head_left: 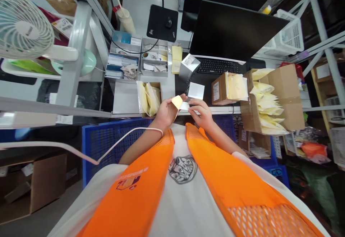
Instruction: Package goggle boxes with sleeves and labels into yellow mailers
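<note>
Both my hands meet over the front edge of the desk. My left hand is closed round a small pale yellow piece of paper, its palm partly turned up. My right hand pinches a small white slip by its right end; the slip's other end reaches the left fingers. Just beyond the right fingers is a square white label. Behind it stands a grey box-shaped device with a printed label on top. Any print on the white slip is too small to read.
Left of my hands stands a carton of yellow padded envelopes. To the right are a small carton and a larger envelope carton. A keyboard, monitor and sorting trays lie beyond. A white cable crosses my left forearm.
</note>
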Tool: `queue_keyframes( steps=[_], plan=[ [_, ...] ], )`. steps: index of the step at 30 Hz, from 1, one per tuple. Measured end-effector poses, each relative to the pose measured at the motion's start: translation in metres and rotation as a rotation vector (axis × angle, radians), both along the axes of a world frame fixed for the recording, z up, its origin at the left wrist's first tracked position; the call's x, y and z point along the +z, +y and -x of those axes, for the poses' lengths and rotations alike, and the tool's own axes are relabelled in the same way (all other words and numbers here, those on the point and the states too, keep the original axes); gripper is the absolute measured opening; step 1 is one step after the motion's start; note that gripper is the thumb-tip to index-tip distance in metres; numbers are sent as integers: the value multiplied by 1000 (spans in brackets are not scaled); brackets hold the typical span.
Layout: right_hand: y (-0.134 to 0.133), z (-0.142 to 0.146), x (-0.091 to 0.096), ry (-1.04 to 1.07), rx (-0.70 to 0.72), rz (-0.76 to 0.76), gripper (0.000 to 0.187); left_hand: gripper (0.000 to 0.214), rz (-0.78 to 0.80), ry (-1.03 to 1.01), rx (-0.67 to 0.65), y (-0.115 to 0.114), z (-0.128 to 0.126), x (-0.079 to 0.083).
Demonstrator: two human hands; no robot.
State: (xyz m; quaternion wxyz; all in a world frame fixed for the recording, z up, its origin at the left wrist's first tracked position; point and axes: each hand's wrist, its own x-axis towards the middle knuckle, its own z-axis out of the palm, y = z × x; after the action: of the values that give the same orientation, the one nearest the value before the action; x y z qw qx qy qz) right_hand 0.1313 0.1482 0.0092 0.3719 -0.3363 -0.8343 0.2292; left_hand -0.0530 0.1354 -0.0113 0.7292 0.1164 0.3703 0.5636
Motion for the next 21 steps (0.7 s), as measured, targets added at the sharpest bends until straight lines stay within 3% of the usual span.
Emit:
queue_keyframes(
  steps=[4,9,15,18,21],
  plan=[
    [1,6,-1,45,-15,46,17,13,-4,-39,90,5,7,8],
    [3,5,1,84,-42,48,14,22,-105,-4,147,7,11,6],
    [2,4,-1,57,-157,166,17,63,-425,288,-39,0,3,-16],
    [5,0,-4,24,-230,182,17,51,-467,383,-64,3,-11,-22],
    [12,-9,-6,8,-243,191,16,46,-374,277,38,10,-29,-20]
  ],
)
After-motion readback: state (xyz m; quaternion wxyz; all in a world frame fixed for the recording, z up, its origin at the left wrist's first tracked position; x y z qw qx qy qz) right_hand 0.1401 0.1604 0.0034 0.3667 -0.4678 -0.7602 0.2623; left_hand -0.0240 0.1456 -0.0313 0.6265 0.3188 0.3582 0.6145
